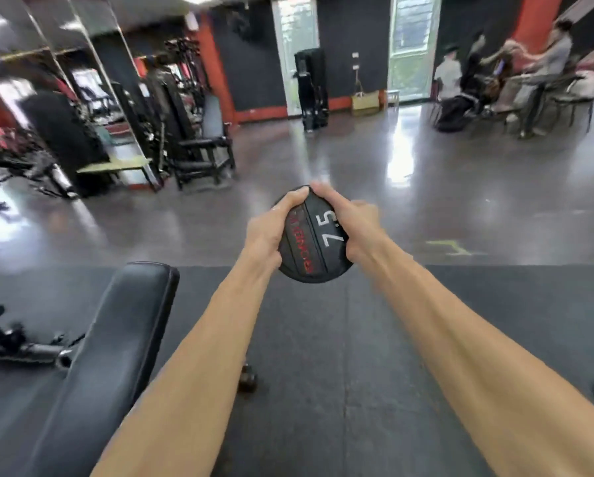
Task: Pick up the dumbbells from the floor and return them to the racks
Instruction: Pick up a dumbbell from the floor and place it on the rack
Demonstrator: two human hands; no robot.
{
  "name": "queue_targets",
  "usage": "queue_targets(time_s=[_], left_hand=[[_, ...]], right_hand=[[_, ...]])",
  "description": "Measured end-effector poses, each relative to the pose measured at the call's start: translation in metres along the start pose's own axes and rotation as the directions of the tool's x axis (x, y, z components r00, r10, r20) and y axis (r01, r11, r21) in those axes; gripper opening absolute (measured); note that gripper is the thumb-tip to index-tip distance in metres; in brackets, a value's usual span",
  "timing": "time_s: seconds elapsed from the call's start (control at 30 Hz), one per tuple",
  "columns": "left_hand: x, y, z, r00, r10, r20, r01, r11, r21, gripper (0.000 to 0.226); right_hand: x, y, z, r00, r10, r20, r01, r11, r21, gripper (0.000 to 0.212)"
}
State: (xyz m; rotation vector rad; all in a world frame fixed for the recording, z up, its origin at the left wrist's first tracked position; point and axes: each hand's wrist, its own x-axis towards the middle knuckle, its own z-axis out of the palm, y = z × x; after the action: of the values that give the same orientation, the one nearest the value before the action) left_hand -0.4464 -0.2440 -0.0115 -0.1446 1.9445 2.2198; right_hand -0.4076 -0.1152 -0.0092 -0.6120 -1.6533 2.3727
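I have a single view, from the camera on my head, wide-angle, looking forward and down along both outstretched forearms. It sits close above the grip, where my left hand (266,232) and right hand (354,225) clasp the dumbbell (314,241) near frame centre. Below the grip lies the rubber mat (340,356); beyond it the glossy floor (374,180) runs to the far wall. Edges bend and blur.

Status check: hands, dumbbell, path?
Both hands, left and right, grip the 7.5 dumbbell, off the floor. Bench at left. No rack seen.
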Motion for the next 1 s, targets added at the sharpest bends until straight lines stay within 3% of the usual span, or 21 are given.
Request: queue_targets(time_s=[0.1,0.17,0.27,0.33,0.47,0.53,0.63,0.73,0.87,1.0], left_hand=[[-0.038,0.070,-0.012,0.977,0.190,-0.098,-0.196,0.979,-0.054,0.045],[-0.065,0.106,-0.025,0.946,0.283,-0.155,-0.292,0.956,-0.038,0.058],[-0.111,0.147,-0.052,0.880,0.385,-0.278,-0.406,0.914,-0.022,0.048],[-0.144,0.166,-0.074,0.829,0.419,-0.371,-0.454,0.891,-0.008,0.045],[-0.220,0.171,-0.128,0.701,0.434,-0.566,-0.490,0.870,0.061,0.049],[-0.261,0.165,-0.159,0.618,0.424,-0.663,-0.487,0.868,0.101,0.049],[-0.332,0.159,-0.206,0.458,0.385,-0.801,-0.505,0.855,0.122,0.039],[-0.410,0.154,-0.251,0.282,0.342,-0.896,-0.510,0.845,0.162,0.040],[-0.518,0.135,-0.318,0.031,0.259,-0.965,-0.440,0.871,0.220,0.045],[-0.635,0.116,-0.379,-0.178,0.214,-0.960,-0.391,0.880,0.269,0.039]], right_hand=[[-0.032,-0.060,0.032,0.978,-0.116,0.175,0.110,0.993,0.045,0.066],[-0.054,-0.089,0.054,0.948,-0.158,0.278,0.149,0.987,0.054,0.076],[-0.090,-0.118,0.090,0.878,-0.206,0.433,0.184,0.979,0.091,0.067],[-0.122,-0.130,0.113,0.823,-0.199,0.532,0.158,0.980,0.121,0.055],[-0.186,-0.116,0.158,0.676,-0.088,0.731,0.046,0.996,0.077,0.048],[-0.219,-0.095,0.184,0.575,-0.006,0.818,-0.020,1.000,0.022,0.047],[-0.280,-0.065,0.234,0.386,0.098,0.917,-0.089,0.994,-0.069,0.062],[-0.359,-0.033,0.284,0.153,0.210,0.966,-0.118,0.974,-0.194,0.060],[-0.480,0.028,0.340,-0.100,0.346,0.933,-0.144,0.923,-0.357,0.085],[-0.619,0.085,0.379,-0.297,0.402,0.866,-0.128,0.882,-0.454,0.087]])
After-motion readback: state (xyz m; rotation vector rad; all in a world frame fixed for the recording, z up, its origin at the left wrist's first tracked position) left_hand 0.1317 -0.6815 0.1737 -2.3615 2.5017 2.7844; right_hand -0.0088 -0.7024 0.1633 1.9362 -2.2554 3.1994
